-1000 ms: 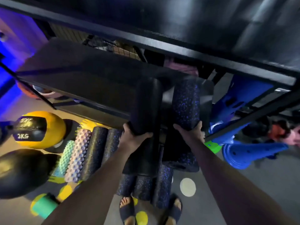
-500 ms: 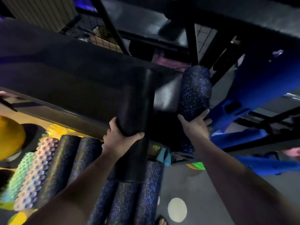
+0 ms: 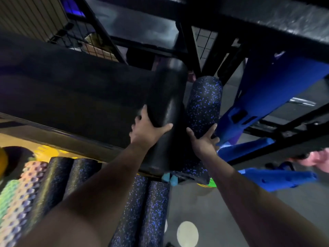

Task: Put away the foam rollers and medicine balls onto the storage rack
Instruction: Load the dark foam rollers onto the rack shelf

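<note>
My left hand (image 3: 146,130) grips a plain black foam roller (image 3: 168,97), which points up and away over the edge of the black rack shelf (image 3: 62,90). Right beside it, my right hand (image 3: 203,140) holds a black roller with blue speckles (image 3: 204,102) from below, fingers spread round its underside. The two rollers lie side by side, close together. Their near ends hang off the shelf's front edge. Several more rollers lie on the floor below: two blue-speckled ones (image 3: 142,209), two dark ones (image 3: 58,179) and a pastel knobbly one (image 3: 17,195).
Black rack beams (image 3: 249,16) cross overhead, and an upright post (image 3: 188,41) stands just behind the rollers. Blue plastic pieces (image 3: 267,90) lean at the right. A yellow ball's edge (image 3: 2,163) shows at far left. Pale dots (image 3: 187,232) mark the grey floor.
Both hands have pushed the two rollers up and farther over the shelf. The view has tilted up toward the rack, and the yellow and black balls have slid out of sight.
</note>
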`<state>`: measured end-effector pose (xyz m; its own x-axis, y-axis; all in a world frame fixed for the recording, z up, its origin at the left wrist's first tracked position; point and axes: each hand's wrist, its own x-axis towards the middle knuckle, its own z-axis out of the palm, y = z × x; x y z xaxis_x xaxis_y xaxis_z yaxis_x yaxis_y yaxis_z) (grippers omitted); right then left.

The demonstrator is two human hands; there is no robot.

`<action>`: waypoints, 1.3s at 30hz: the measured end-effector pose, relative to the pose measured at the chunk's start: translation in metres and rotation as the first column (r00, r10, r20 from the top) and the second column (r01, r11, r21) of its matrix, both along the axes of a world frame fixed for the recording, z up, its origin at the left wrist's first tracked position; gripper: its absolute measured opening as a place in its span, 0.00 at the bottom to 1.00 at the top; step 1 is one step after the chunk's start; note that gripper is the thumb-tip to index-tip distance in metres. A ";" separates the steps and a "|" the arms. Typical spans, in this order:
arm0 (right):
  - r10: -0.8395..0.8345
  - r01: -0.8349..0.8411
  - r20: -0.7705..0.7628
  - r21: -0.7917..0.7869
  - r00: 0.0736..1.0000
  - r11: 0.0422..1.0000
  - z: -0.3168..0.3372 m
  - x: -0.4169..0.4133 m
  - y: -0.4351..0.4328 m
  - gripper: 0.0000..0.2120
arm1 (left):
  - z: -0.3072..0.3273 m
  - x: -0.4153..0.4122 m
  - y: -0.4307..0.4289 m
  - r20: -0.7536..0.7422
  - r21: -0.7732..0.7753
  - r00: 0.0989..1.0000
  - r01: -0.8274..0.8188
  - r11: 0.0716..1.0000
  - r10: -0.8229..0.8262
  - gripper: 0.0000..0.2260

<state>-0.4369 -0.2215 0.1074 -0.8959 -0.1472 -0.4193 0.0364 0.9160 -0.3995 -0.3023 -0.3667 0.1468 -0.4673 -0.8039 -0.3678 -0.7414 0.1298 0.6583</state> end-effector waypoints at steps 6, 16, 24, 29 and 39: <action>0.131 -0.130 -0.191 0.016 0.973 0.991 0.004 0.007 0.011 0.49 | -0.007 0.021 0.025 0.105 -0.308 0.985 0.166 0.937 -0.140 0.39; 0.274 -0.274 -0.074 0.004 0.959 0.962 -0.001 0.036 0.028 0.59 | -0.032 0.011 0.004 0.114 -0.261 0.975 0.214 0.941 -0.190 0.29; 0.331 -0.356 -0.483 0.042 0.810 0.933 0.007 0.055 0.035 0.45 | -0.037 0.076 0.030 -0.268 -0.306 0.955 0.042 0.951 -0.128 0.21; 0.456 -0.754 -0.753 -0.079 0.474 0.653 -0.018 0.160 0.056 0.14 | -0.115 0.247 0.087 0.072 -0.083 0.992 -0.095 0.992 0.101 0.09; 0.313 -0.368 0.294 0.153 0.903 0.917 -0.297 0.310 0.111 0.39 | -0.313 0.383 0.131 0.366 0.301 0.922 0.010 0.954 -0.125 0.23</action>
